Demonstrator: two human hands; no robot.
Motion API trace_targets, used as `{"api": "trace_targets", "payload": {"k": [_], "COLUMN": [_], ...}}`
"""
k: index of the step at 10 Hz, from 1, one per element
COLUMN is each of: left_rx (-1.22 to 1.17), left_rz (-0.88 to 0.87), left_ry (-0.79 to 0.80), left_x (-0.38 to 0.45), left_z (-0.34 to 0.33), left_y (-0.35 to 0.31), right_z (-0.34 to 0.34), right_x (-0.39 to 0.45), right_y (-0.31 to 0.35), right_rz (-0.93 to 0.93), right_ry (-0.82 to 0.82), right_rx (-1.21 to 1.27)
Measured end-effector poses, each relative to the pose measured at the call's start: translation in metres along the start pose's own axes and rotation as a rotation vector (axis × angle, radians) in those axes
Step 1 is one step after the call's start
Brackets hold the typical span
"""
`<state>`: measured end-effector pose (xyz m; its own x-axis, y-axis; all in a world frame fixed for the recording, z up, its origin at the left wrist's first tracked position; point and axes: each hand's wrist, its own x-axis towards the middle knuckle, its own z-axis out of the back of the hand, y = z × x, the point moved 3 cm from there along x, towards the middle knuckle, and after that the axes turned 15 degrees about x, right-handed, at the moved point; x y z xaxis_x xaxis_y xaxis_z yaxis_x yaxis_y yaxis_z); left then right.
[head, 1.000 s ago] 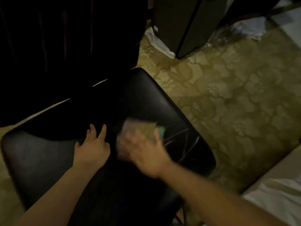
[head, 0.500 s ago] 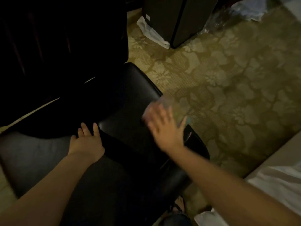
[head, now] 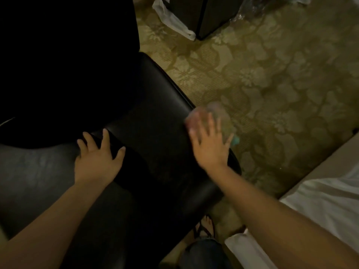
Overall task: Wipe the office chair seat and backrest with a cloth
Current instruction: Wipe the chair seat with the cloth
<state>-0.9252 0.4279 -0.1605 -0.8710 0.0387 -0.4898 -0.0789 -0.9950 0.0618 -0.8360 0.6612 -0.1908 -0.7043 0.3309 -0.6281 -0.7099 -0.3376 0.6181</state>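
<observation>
Head view: right hand (head: 210,144) spread flat on blurred cloth (head: 223,121) at seat (head: 155,105) edge, left hand (head: 98,160) splayed on seat.

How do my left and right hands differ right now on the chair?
The left hand lies bare on the middle of the seat; the right hand presses a cloth at the seat's right edge. The left looks sharp, the right blurred. Both have straight, spread fingers.

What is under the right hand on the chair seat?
Under the right hand lies a blurred cloth, with a teal corner past the fingers. It is pressed at the right edge of the black seat. The part under the palm is hidden.
</observation>
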Motion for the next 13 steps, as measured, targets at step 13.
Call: {"api": "trace_targets", "payload": {"k": [13], "left_rx": [0.041], "left_rz": [-0.163], "left_ry": [-0.104], "left_x": [-0.013], "left_z": [0.010], "left_y": [-0.028], "right_z": [-0.028], "right_x": [-0.075], "right_y": [-0.069], "right_rz": [1.009], "right_ry": [0.004], "right_rx": [-0.789]}}
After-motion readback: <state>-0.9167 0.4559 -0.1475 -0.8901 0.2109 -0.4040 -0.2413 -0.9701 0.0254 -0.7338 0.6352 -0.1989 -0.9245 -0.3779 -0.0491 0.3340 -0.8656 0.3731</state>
